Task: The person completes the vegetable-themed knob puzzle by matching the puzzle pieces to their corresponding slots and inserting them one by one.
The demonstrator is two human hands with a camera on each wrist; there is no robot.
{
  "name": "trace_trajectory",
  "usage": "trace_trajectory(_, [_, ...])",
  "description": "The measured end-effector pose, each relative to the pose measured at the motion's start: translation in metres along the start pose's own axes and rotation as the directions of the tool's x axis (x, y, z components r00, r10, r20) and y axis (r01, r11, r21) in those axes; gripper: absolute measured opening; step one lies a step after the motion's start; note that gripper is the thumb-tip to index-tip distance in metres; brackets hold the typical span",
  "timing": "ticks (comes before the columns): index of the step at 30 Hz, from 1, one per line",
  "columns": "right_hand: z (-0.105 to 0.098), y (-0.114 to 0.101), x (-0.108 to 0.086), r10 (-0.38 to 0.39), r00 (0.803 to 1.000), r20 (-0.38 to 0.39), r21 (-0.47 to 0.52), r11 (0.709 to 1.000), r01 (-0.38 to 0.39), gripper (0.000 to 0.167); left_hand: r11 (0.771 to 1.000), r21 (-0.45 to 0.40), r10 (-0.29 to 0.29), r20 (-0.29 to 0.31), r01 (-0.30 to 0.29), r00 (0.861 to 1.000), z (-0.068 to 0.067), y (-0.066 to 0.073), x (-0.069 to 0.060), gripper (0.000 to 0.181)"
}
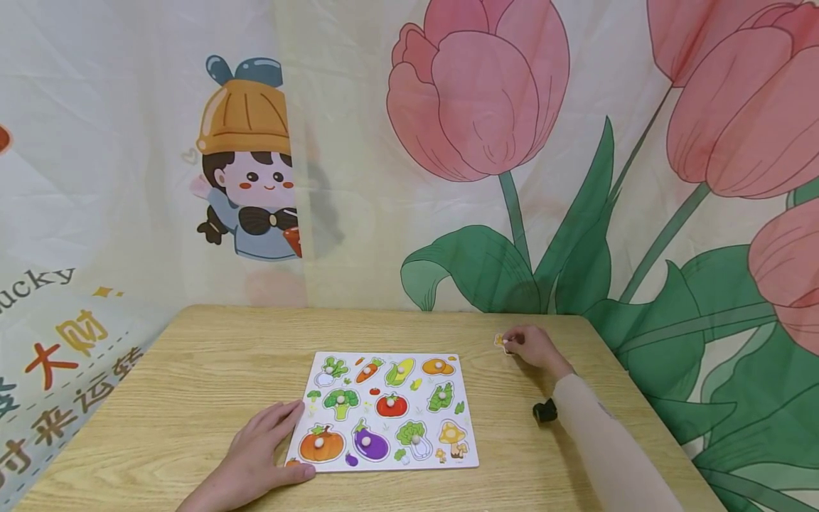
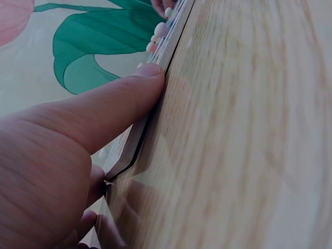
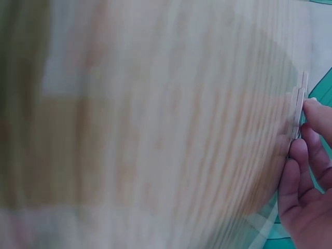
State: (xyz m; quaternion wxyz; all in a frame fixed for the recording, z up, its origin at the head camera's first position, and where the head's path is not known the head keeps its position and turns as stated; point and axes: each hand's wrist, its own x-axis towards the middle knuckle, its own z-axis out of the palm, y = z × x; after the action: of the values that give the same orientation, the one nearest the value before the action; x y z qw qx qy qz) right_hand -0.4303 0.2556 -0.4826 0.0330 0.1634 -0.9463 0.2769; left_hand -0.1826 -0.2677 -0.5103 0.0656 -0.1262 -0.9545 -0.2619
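Observation:
A white wooden knob puzzle board [image 1: 397, 358] with vegetable pictures lies on the table. My left hand [image 1: 256, 448] rests at its lower left corner, with the thumb on the front edge and the fingers along the left side. In the left wrist view the straight thumb [image 2: 119, 101] presses on the board's rim. At the far right of the table my right hand [image 1: 534, 348] pinches a small yellow-orange puzzle piece [image 1: 498, 340] with a pale border. The right wrist view shows the piece's thin edge [image 3: 298, 111] by the fingertips; its picture is mostly hidden.
Knobbed pieces such as the tomato [image 1: 392, 406], pumpkin [image 1: 323, 446] and eggplant [image 1: 372, 444] sit in the board. The mushroom spot [image 1: 452, 432] shows no knob. A black object [image 1: 545, 411] is at the right wrist. A printed curtain [image 1: 358, 213] hangs behind the wooden table [image 1: 192, 370].

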Motion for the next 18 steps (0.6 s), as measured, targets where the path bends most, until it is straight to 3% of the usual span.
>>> trace_trajectory(9, [-0.001,-0.003,-0.010,-0.034,0.998,0.054,0.036,0.999,0.032,0.007,1.000,-0.017,-0.020,0.016,0.020,1.000,0.000,-0.001,0.002,0.108])
trace_trajectory(18, [-0.003,-0.026,-0.024,-0.036,0.998,0.050,0.030,0.999,0.034,0.006,1.000,-0.002,-0.014,0.007,0.014,1.000,0.001,-0.002,0.003,0.108])
